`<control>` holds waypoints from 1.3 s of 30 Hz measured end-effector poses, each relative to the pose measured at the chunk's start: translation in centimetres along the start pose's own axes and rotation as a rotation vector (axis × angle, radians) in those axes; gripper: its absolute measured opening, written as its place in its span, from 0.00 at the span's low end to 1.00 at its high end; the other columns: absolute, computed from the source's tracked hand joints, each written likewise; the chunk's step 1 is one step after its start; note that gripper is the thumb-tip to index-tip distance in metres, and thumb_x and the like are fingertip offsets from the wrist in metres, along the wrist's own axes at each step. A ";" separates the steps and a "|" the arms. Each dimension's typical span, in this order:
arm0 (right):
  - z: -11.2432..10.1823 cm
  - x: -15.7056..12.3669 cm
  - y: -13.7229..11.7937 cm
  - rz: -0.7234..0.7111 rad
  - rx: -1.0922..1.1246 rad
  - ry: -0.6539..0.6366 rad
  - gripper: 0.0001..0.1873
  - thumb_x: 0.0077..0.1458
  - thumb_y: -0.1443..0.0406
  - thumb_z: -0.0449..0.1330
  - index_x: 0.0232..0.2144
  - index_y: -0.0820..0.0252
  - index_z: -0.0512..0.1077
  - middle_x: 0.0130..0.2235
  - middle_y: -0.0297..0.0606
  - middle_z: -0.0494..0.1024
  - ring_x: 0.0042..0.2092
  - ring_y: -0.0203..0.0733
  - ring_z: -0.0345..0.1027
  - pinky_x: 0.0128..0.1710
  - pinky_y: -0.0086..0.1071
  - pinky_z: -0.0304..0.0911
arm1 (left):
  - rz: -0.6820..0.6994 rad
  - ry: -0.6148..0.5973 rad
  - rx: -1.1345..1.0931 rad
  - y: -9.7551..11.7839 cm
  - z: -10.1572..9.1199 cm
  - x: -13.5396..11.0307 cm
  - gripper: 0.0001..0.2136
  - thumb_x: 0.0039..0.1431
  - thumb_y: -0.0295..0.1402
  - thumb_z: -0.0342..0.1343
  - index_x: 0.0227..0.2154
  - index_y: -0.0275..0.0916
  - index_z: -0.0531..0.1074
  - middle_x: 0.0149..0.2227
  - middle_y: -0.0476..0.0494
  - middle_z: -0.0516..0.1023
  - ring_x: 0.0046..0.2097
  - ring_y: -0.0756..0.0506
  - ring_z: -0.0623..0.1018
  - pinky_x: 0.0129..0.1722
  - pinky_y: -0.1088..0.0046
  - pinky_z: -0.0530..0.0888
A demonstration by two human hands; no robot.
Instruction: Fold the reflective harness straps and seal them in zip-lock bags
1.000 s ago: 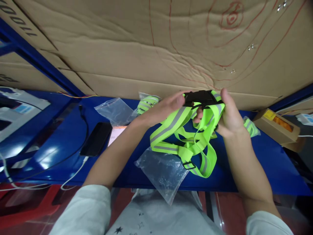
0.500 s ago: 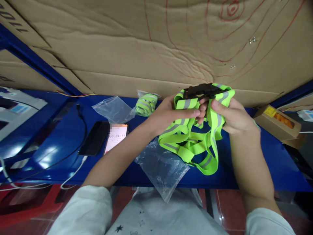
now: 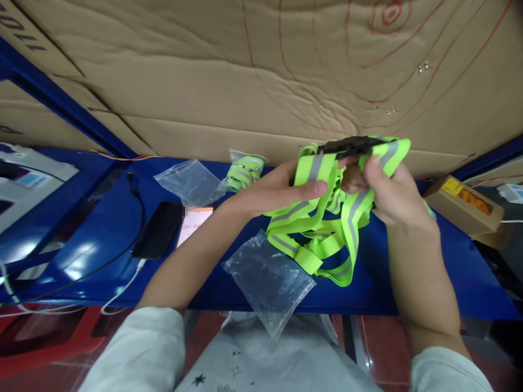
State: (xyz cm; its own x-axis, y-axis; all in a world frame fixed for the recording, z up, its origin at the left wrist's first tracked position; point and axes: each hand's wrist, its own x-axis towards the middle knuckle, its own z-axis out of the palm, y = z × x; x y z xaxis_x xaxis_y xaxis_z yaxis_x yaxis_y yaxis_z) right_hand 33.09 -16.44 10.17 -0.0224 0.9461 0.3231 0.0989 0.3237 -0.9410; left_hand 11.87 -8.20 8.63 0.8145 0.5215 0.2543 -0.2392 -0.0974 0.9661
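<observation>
A neon-yellow reflective vest of straps with grey stripes is held up over the table, its lower loops hanging. My left hand is closed on the strap at the left, thumb laid across it. On the other side my right hand pinches a strap beside a black buckle. The buckle spans the top between both hands; its details are blurred. Below the straps a clear plastic bag lies over the front table edge.
A bagged, folded yellow strap bundle and another clear bag lie at the back. Left of my forearm are a black phone and a lit phone. A cardboard box stands right. Cardboard walls the back.
My right hand has moved slightly right and the left-hand strap has spread wider. The black buckle part now lies flatter and more stretched between my hands.
</observation>
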 end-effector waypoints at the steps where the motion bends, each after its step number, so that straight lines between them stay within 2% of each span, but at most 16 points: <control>1: 0.1 -0.1 0.2 -0.043 -0.095 -0.007 0.18 0.62 0.47 0.67 0.38 0.55 0.80 0.29 0.32 0.68 0.31 0.34 0.62 0.32 0.30 0.62 | 0.015 0.025 -0.003 0.0 0.1 0.0 0.31 0.54 0.58 0.69 0.53 0.41 0.79 0.54 0.42 0.82 0.62 0.36 0.77 0.62 0.61 0.74; 3: 0.3 -0.1 0.5 -0.116 -0.228 -0.028 0.14 0.61 0.50 0.69 0.39 0.53 0.81 0.35 0.34 0.75 0.36 0.37 0.69 0.38 0.33 0.68 | 0.030 0.067 -0.012 -0.2 0.4 0.1 0.29 0.52 0.56 0.71 0.49 0.40 0.80 0.51 0.42 0.83 0.57 0.38 0.80 0.59 0.62 0.75; 5: 0.7 0.0 0.7 -0.155 -0.266 -0.003 0.13 0.62 0.51 0.68 0.37 0.53 0.80 0.34 0.34 0.77 0.36 0.38 0.70 0.39 0.34 0.69 | -0.004 0.049 -0.040 -0.6 0.6 0.2 0.28 0.51 0.54 0.73 0.47 0.39 0.80 0.46 0.43 0.84 0.50 0.41 0.82 0.53 0.64 0.77; 8: 1.1 0.4 1.3 -0.149 -0.226 0.120 0.16 0.64 0.49 0.65 0.33 0.53 0.78 0.29 0.32 0.72 0.29 0.35 0.66 0.31 0.33 0.64 | -0.061 -0.020 -0.114 -1.1 1.1 0.5 0.24 0.52 0.54 0.72 0.39 0.36 0.79 0.37 0.43 0.82 0.40 0.45 0.82 0.44 0.68 0.78; 11: 1.3 0.8 2.0 -0.166 -0.126 0.259 0.18 0.64 0.47 0.64 0.33 0.52 0.76 0.25 0.30 0.65 0.25 0.34 0.58 0.26 0.32 0.57 | -0.108 -0.155 -0.146 -1.5 1.6 0.7 0.23 0.52 0.52 0.73 0.31 0.35 0.76 0.28 0.47 0.77 0.29 0.50 0.76 0.33 0.72 0.74; 13: 1.4 0.9 2.0 -0.175 -0.049 0.275 0.20 0.63 0.45 0.64 0.30 0.52 0.73 0.24 0.30 0.60 0.24 0.34 0.54 0.25 0.32 0.55 | -0.147 -0.234 -0.116 -1.7 1.8 0.8 0.22 0.53 0.52 0.73 0.31 0.35 0.76 0.25 0.50 0.74 0.25 0.52 0.72 0.28 0.74 0.71; 15: 1.4 0.8 1.6 -0.118 0.037 0.183 0.23 0.61 0.44 0.66 0.28 0.52 0.70 0.25 0.30 0.59 0.24 0.34 0.53 0.24 0.32 0.56 | -0.117 -0.220 -0.047 -2.0 1.8 0.8 0.20 0.56 0.50 0.71 0.37 0.36 0.78 0.29 0.48 0.78 0.29 0.51 0.75 0.30 0.75 0.72; 17: 1.3 0.6 1.3 -0.012 0.118 0.048 0.23 0.60 0.42 0.65 0.30 0.52 0.70 0.26 0.30 0.64 0.24 0.33 0.56 0.25 0.33 0.62 | -0.023 -0.147 0.033 -2.1 1.5 0.8 0.19 0.60 0.47 0.68 0.46 0.38 0.79 0.40 0.44 0.83 0.40 0.48 0.81 0.41 0.73 0.77; 19: 1.1 0.3 1.3 0.054 0.143 -0.033 0.22 0.61 0.41 0.63 0.34 0.51 0.74 0.29 0.31 0.70 0.26 0.35 0.62 0.29 0.34 0.68 | 0.053 -0.117 0.108 -2.1 1.2 0.7 0.18 0.63 0.45 0.66 0.50 0.39 0.79 0.47 0.42 0.84 0.50 0.45 0.81 0.52 0.69 0.77; 20: 1.0 0.2 1.4 0.059 0.123 -0.031 0.22 0.62 0.41 0.62 0.36 0.51 0.75 0.30 0.31 0.73 0.29 0.36 0.67 0.32 0.35 0.71 | 0.064 -0.132 0.139 -2.0 1.2 0.6 0.18 0.63 0.44 0.66 0.49 0.38 0.79 0.49 0.41 0.84 0.52 0.44 0.81 0.54 0.68 0.76; 23: 0.8 -0.1 2.2 0.038 -0.010 0.008 0.23 0.64 0.40 0.60 0.38 0.51 0.78 0.37 0.34 0.80 0.39 0.42 0.76 0.43 0.39 0.76 | 0.056 -0.219 0.216 -1.4 1.1 0.5 0.16 0.61 0.44 0.68 0.44 0.37 0.79 0.48 0.41 0.84 0.49 0.43 0.81 0.52 0.68 0.76; 26: 0.9 -0.3 2.3 0.012 -0.132 -0.005 0.22 0.65 0.42 0.60 0.38 0.52 0.78 0.40 0.35 0.82 0.45 0.44 0.78 0.51 0.41 0.76 | 0.123 -0.245 0.278 -0.8 0.9 0.4 0.14 0.62 0.43 0.66 0.41 0.37 0.78 0.45 0.43 0.83 0.48 0.44 0.80 0.52 0.68 0.76; 31: 1.6 -0.1 1.0 -0.082 -0.226 -0.050 0.24 0.69 0.43 0.55 0.33 0.52 0.76 0.27 0.32 0.75 0.32 0.39 0.74 0.34 0.34 0.73 | 0.101 -0.303 0.265 0.0 -0.4 0.2 0.19 0.62 0.49 0.65 0.44 0.38 0.76 0.43 0.41 0.81 0.44 0.44 0.80 0.46 0.68 0.77; 33: 1.8 0.0 0.7 -0.145 -0.248 0.031 0.22 0.70 0.45 0.55 0.34 0.52 0.76 0.29 0.32 0.76 0.35 0.40 0.74 0.37 0.35 0.73 | 0.081 -0.224 0.187 -0.2 -0.6 0.3 0.23 0.59 0.52 0.67 0.46 0.37 0.76 0.42 0.41 0.81 0.44 0.44 0.80 0.47 0.67 0.77; 36: 2.1 0.0 0.6 -0.219 -0.300 0.183 0.19 0.68 0.45 0.59 0.36 0.50 0.77 0.36 0.34 0.80 0.44 0.43 0.76 0.48 0.38 0.74 | 0.124 -0.044 0.151 -1.1 0.3 0.8 0.25 0.54 0.51 0.72 0.45 0.38 0.76 0.39 0.44 0.81 0.46 0.42 0.80 0.51 0.65 0.77; 39: 2.5 -0.1 0.8 -0.206 -0.337 0.167 0.21 0.67 0.44 0.58 0.34 0.50 0.76 0.35 0.35 0.79 0.45 0.44 0.75 0.50 0.40 0.73 | 0.149 0.043 0.248 -2.2 1.5 1.1 0.21 0.53 0.52 0.72 0.38 0.40 0.78 0.34 0.46 0.80 0.48 0.40 0.81 0.56 0.61 0.75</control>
State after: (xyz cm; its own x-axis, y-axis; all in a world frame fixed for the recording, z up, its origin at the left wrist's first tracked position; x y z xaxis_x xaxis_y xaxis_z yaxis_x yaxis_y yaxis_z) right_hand 30.71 -16.22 9.14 0.0828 0.8386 0.5385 0.4295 0.4575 -0.7786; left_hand 14.12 -8.70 6.83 0.7553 0.5211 0.3974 -0.2137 -0.3774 0.9010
